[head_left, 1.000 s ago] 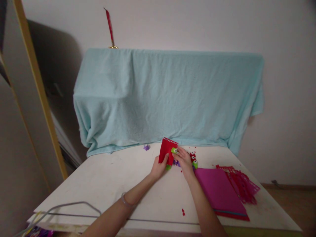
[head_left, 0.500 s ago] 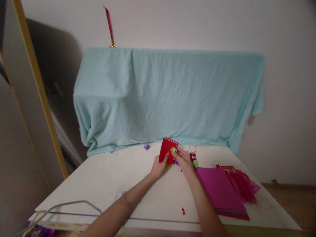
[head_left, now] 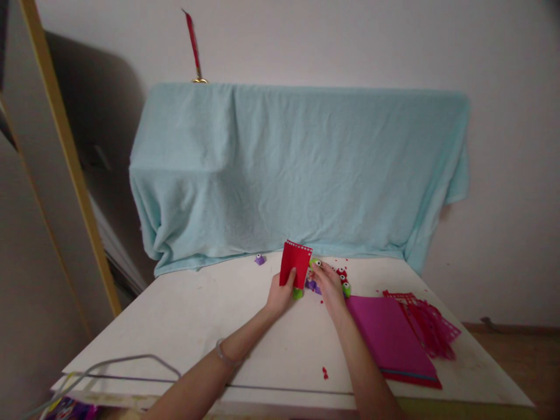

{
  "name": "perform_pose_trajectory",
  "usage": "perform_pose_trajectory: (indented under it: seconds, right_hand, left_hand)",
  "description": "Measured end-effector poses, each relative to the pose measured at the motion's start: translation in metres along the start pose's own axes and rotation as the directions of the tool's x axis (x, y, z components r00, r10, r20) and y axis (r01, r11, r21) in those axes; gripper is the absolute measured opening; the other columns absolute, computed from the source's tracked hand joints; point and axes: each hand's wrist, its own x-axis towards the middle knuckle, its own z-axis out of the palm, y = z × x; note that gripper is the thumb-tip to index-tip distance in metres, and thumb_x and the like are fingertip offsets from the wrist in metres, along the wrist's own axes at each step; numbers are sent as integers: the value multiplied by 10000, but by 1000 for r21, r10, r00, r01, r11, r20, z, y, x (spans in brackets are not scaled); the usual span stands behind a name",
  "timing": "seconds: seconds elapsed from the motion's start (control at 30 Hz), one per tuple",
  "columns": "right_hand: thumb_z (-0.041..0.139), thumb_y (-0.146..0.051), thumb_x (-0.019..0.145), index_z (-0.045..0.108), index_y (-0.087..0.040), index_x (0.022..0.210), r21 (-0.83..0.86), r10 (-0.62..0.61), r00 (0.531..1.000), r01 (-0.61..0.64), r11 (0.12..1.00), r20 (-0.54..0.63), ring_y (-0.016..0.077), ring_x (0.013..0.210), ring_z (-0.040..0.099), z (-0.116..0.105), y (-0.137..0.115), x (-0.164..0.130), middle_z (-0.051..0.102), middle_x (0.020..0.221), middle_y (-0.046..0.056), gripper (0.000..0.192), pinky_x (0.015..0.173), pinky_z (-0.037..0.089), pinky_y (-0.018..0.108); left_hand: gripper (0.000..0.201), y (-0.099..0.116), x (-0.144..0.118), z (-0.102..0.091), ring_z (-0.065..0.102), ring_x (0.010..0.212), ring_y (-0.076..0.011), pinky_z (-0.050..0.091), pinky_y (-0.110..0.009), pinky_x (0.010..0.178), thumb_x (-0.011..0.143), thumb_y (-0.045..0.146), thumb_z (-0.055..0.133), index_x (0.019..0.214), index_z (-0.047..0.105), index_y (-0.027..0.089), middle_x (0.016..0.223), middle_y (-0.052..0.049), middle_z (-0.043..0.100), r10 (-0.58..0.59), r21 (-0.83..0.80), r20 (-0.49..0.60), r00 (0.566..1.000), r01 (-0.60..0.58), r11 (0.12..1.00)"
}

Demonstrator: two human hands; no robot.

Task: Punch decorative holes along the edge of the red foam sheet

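Soft, even daylight is filling the room, dimming toward nine o'clock, where a broad grey shadow is lying on the wall. Nothing is glaring. The wide lens is bending straight lines at the edges, corners are darkening slightly, and fine detail is staying a little soft throughout

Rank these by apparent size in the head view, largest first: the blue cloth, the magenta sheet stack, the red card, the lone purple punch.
1. blue cloth
2. magenta sheet stack, though it lies nearer the camera
3. red card, held in the left hand
4. purple punch
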Motion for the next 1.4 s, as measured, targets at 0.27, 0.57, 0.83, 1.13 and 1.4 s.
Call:
perform_pose_trajectory:
  seconds: [0.27,0.57,0.83,1.13,1.4]
  right_hand:
    - [784,-371,688,684,-192,941,-41,-27,999,28,999,29,135,665,593,-1,-1,-1,665,835,28,326,646,503,267]
    - [776,-401,686,676,-200,1010,-117,-54,998,59,991,44,165,669,612,-3,5,0,687,808,37,393,652,511,303]
    - [800,-400,649,670,-197,1049,-138,-64,998,65,988,14,154,633,594,-3,5,0,689,813,34,467,622,492,296]
    - [809,-403,633,666,-227,1076,-135,-70,997,75,988,44,149,634,597,1,-4,-6,702,853,26,499,616,482,292]
    - [829,-362,617,659,-205,1059,-150,-36,998,42,988,47,181,738,640,2,-2,-5,707,867,37,499,669,515,298]
  left_hand:
    - [495,-1,-1,1,461,553,-125,343,-227,516,836,592,514,724,613,120,606,-18,561,17,-6,-8,1000,-17,1000]
    - [500,-5,0,2,500,568,-136,364,-228,525,841,591,513,789,648,112,657,-40,614,23,-34,3,1000,-23,999]
    - [492,-2,0,-1,474,523,-128,346,-221,489,850,598,477,719,600,139,564,-15,552,0,29,45,999,-2,1000]
    - [546,4,-2,0,503,548,-143,368,-230,504,835,632,479,768,638,114,613,-43,597,5,14,32,999,-6,1000]
    - [508,3,-2,0,470,523,-123,348,-218,501,859,597,469,706,597,130,563,-20,563,19,20,36,999,-19,1000]
